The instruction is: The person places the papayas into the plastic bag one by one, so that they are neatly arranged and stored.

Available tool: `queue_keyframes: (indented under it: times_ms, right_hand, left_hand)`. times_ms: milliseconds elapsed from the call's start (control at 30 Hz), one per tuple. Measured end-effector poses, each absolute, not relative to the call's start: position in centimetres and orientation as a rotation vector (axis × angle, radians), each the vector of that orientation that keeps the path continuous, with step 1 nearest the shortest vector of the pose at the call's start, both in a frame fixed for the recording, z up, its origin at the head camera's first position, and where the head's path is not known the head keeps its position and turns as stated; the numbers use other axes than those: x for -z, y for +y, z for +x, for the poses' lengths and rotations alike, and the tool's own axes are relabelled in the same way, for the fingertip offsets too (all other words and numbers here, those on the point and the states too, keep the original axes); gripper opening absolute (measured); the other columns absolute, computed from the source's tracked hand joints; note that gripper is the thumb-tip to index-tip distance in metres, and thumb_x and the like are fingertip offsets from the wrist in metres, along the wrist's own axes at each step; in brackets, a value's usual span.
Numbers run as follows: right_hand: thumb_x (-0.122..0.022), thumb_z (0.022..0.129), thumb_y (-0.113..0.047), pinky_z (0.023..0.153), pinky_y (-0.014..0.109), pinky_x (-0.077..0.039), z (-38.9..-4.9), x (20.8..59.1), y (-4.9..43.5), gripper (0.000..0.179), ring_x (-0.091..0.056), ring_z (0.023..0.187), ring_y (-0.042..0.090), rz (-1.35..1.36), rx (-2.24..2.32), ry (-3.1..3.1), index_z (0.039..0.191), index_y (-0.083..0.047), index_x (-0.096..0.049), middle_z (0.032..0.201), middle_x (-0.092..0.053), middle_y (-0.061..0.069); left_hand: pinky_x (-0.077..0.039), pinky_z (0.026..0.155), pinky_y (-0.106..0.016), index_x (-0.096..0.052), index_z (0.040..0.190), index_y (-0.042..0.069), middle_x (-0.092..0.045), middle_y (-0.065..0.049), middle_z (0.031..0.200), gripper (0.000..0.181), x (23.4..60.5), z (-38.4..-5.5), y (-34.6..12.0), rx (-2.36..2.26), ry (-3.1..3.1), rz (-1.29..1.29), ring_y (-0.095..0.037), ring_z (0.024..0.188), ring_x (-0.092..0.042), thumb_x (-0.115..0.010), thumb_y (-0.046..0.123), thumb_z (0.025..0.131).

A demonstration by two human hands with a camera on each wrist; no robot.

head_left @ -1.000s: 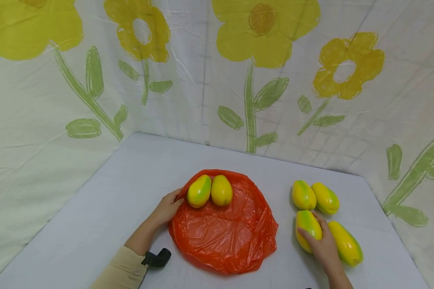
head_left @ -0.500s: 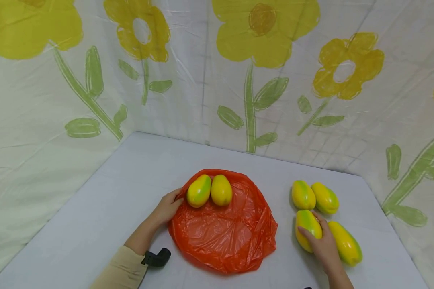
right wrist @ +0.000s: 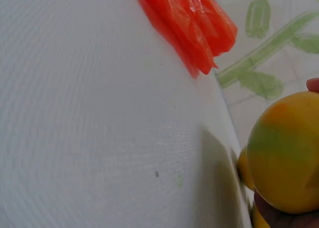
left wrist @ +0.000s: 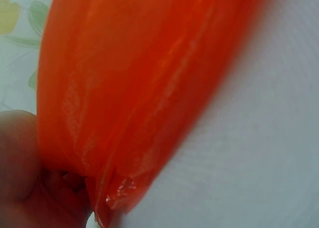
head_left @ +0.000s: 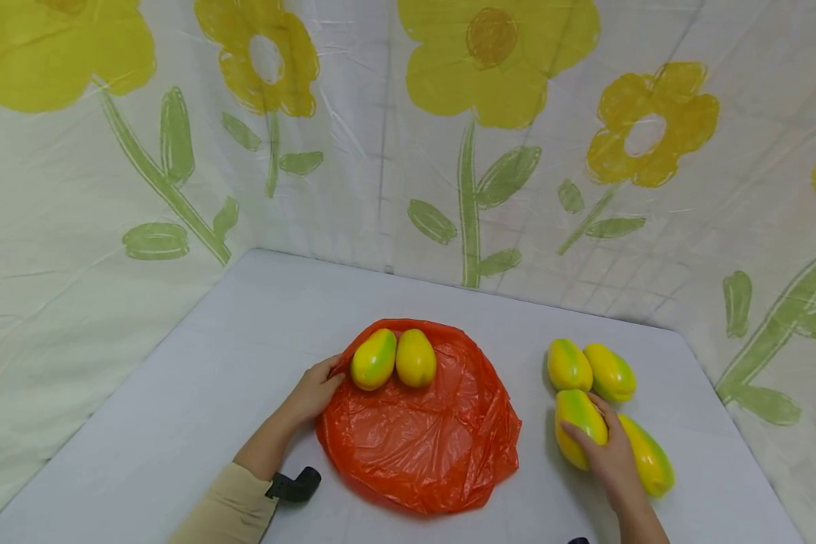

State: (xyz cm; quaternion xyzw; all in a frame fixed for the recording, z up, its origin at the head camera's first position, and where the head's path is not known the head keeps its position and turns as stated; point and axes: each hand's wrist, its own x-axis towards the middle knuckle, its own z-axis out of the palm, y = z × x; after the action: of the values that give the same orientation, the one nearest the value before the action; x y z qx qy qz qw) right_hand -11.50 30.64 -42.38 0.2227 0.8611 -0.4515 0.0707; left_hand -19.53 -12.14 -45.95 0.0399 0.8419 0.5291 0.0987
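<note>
A red plastic bag point(head_left: 421, 446) lies spread wide on the table in the head view, with two yellow-green papayas point(head_left: 374, 360) side by side at its far left. My left hand point(head_left: 318, 391) grips the bag's left edge between thumb and fingers; the left wrist view shows the red film point(left wrist: 124, 88) rising from that hand point(left wrist: 30, 178). To the right of the bag, my right hand point(head_left: 610, 446) holds a papaya point(head_left: 576, 427) by its sides. In the right wrist view this papaya point(right wrist: 286, 153) seems raised off the table, its shadow beside it.
Two more papayas point(head_left: 571, 366) lie behind the held one, and another papaya point(head_left: 649, 457) lies right of my right hand, partly hidden by it. The pale table point(head_left: 197, 378) meets a flower-printed curtain point(head_left: 353, 204) at the back. A black strap device point(head_left: 295, 485) sits on my left wrist.
The right hand and its papaya have shifted slightly up and away. The papaya beside that hand has moved a little left. The left hand and bag look unchanged.
</note>
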Motion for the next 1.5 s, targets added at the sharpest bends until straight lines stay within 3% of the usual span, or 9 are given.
queue_keyframes:
  times_ms: [233,467,900,1167,1500]
  right_hand:
    - [-0.06,0.075,-0.067,0.102,0.062,-0.028,-11.9,42.0,30.3,0.102,-0.025,0.124,0.04,0.694,1.334,2.591,0.151,-0.028,-0.004,0.15,-0.016,0.021]
    - [-0.057,0.083,-0.058,0.099,0.059,-0.035,-12.8,41.4,29.5,0.09,-0.029,0.121,0.039,0.626,1.367,2.655,0.151,-0.027,-0.007,0.149,-0.019,0.022]
    - [-0.058,0.085,-0.052,0.098,0.056,-0.04,-13.8,40.1,27.3,0.085,-0.03,0.122,0.039,0.546,1.445,2.633,0.15,-0.028,-0.009,0.149,-0.019,0.022]
    - [-0.059,0.087,-0.044,0.095,0.046,-0.041,-15.8,39.4,25.5,0.077,-0.034,0.119,0.033,0.46,1.554,2.633,0.149,-0.028,-0.016,0.146,-0.025,0.018]
    - [-0.06,0.088,-0.038,0.094,0.042,-0.041,-18.5,39.6,23.6,0.071,-0.038,0.117,0.03,0.406,1.643,2.607,0.147,-0.026,-0.023,0.144,-0.031,0.015]
  left_hand:
    - [-0.049,0.095,-0.042,-0.041,0.139,0.004,-0.049,-0.017,0.137,0.043,46.1,-19.5,-12.2,-1.562,2.499,0.128,-0.028,0.117,-0.054,-0.041,0.011,0.097]
    - [-0.049,0.094,-0.042,-0.04,0.139,0.004,-0.049,-0.017,0.137,0.043,46.1,-19.5,-12.2,-1.556,2.507,0.125,-0.028,0.117,-0.054,-0.041,0.01,0.097]
    - [-0.048,0.096,-0.043,-0.041,0.139,0.004,-0.049,-0.017,0.137,0.043,46.2,-19.6,-12.2,-1.55,2.518,0.138,-0.028,0.118,-0.053,-0.04,0.01,0.097]
    - [-0.047,0.097,-0.044,-0.041,0.139,0.004,-0.049,-0.017,0.137,0.043,46.2,-19.6,-12.3,-1.547,2.517,0.139,-0.029,0.119,-0.053,-0.04,0.01,0.097]
    - [-0.042,0.102,-0.047,-0.041,0.139,0.003,-0.048,-0.018,0.138,0.043,45.9,-19.5,-12.3,-1.553,2.532,0.164,-0.03,0.124,-0.049,-0.04,0.009,0.096]
